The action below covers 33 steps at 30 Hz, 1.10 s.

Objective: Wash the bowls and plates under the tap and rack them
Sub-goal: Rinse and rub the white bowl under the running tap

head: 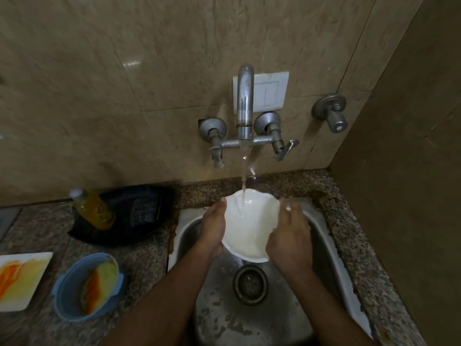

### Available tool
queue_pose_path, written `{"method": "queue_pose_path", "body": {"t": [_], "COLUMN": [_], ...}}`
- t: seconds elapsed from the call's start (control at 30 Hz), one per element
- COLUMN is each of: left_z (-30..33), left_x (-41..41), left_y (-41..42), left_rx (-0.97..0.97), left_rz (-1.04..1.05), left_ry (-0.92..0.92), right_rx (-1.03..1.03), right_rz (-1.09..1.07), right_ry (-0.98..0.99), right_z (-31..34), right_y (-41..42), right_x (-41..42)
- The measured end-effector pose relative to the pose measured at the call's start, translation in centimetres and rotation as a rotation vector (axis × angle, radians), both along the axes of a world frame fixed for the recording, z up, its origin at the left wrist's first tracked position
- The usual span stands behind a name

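Note:
A white scalloped bowl (247,226) is held tilted over the steel sink (321,243), with water from the tap (245,106) streaming into it. My left hand (213,229) grips its left rim. My right hand (290,236) holds its right side, fingers over the rim. On the counter at left stand a blue bowl (67,295) smeared with orange and yellow residue and a white square plate (37,273) with the same stains.
A yellow soap bottle (96,208) lies on a dark tray (139,216) behind the blue bowl. The sink drain (250,284) sits below the bowl. Tap valves (330,112) project from the tiled wall. A side wall closes in on the right.

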<state>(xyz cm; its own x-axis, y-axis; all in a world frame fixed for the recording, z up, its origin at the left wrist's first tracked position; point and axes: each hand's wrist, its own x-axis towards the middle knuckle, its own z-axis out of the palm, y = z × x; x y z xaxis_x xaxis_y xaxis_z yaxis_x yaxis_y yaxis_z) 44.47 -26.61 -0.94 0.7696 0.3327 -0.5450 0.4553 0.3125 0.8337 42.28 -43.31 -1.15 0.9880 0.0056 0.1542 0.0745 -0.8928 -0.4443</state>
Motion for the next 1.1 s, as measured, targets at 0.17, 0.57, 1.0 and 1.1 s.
{"method": "queue_pose_path", "body": {"t": [0.17,0.57,1.0,1.1], "left_z": [0.9,1.8,3.1,2.7], "left_x": [0.8,1.8,4.2,4.1], "left_y": [-0.5,0.3,-0.9,-1.0], "left_rx": [0.059,0.007,-0.023,-0.064], "left_rz": [-0.134,-0.252,-0.297,-0.278], "left_ry": [-0.048,-0.018,-0.072,-0.072], "right_rx": [-0.162,-0.141,-0.124,-0.118], "right_rz": [0.445,0.744,0.575,0.71], "right_ry": [0.301,0.326,0.302,0.338], "right_z": [-1.1,0.7,2.1,2.3], "right_y": [3.1,3.6,3.4,2.8], "right_x": [1.2,0.9,3.4,1.9]}}
